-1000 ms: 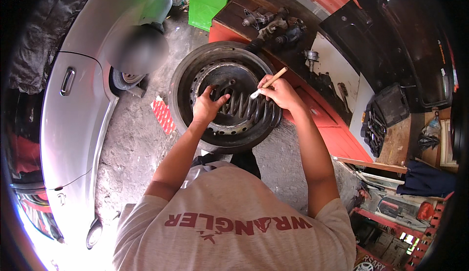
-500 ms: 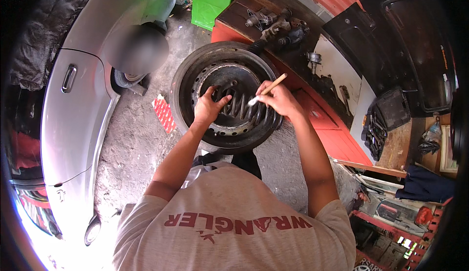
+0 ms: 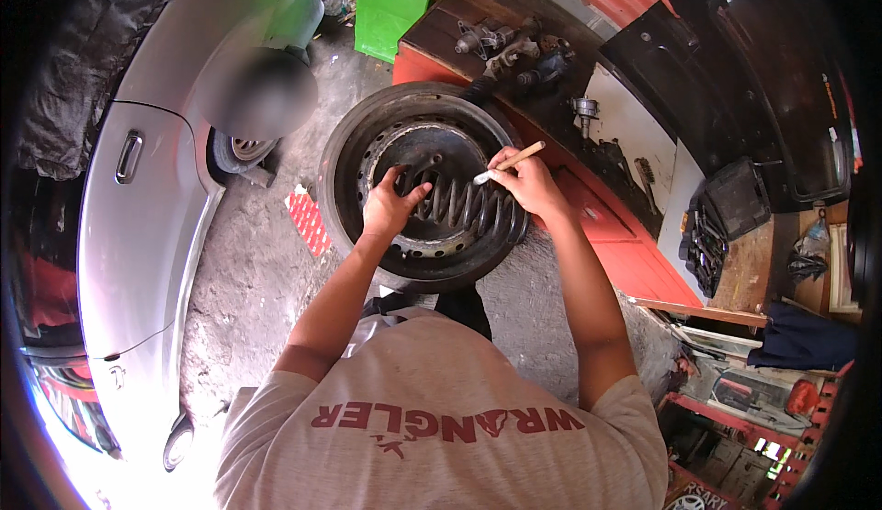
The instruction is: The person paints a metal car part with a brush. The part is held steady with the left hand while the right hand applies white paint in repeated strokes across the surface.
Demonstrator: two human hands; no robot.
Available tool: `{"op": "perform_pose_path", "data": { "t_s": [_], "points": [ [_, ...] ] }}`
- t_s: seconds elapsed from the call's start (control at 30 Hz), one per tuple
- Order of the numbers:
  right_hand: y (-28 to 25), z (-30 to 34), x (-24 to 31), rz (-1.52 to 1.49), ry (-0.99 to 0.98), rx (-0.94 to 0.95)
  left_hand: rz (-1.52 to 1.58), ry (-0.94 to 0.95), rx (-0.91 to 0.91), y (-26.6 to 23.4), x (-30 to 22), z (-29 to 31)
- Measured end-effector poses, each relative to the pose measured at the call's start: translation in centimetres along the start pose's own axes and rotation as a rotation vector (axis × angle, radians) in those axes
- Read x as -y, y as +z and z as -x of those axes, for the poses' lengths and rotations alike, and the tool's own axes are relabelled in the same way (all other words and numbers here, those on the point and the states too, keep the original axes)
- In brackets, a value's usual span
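Steadying the black coil spring [image 3: 464, 209] at frame centre, the left hand [image 3: 390, 207] clamps its end, while the right hand [image 3: 528, 179] pinches a small paintbrush [image 3: 508, 162] (bristles down), the steel wheel rim [image 3: 367, 147] cradling it.

Rough concrete floor [image 3: 266, 280]
A tyre with steel rim [image 3: 342, 152] lies flat under both hands (red pad [image 3: 308, 221] just left of it).
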State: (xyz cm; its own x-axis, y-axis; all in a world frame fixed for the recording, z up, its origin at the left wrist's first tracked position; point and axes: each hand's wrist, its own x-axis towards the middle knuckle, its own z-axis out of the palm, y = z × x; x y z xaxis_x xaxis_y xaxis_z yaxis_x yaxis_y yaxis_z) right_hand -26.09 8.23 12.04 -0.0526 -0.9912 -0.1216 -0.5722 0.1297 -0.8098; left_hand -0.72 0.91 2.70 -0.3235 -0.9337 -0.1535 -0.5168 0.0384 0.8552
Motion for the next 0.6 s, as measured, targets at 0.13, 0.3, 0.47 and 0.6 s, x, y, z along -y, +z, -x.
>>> {"op": "perform_pose_path", "data": {
  "t_s": [0.13,0.3,0.47,0.6],
  "points": [
    [0.3,-0.5,-1.9,-0.131,0.052,0.059,-0.016,-0.004,0.013,0.1,0.1,-0.3],
    [0.7,-0.5,-1.8,-0.063,-0.021,-0.009,0.001,-0.027,0.029,-0.1,0.1,0.0],
    [0.3,0.1,-1.7,-0.127,-0.004,0.066,0.004,-0.005,-0.001,-0.1,0.1,0.3],
    [1.0,0.0,-2.8,-0.095,-0.07,-0.079,0.003,-0.017,0.016,0.0,0.3,0.0]
  ]
}}
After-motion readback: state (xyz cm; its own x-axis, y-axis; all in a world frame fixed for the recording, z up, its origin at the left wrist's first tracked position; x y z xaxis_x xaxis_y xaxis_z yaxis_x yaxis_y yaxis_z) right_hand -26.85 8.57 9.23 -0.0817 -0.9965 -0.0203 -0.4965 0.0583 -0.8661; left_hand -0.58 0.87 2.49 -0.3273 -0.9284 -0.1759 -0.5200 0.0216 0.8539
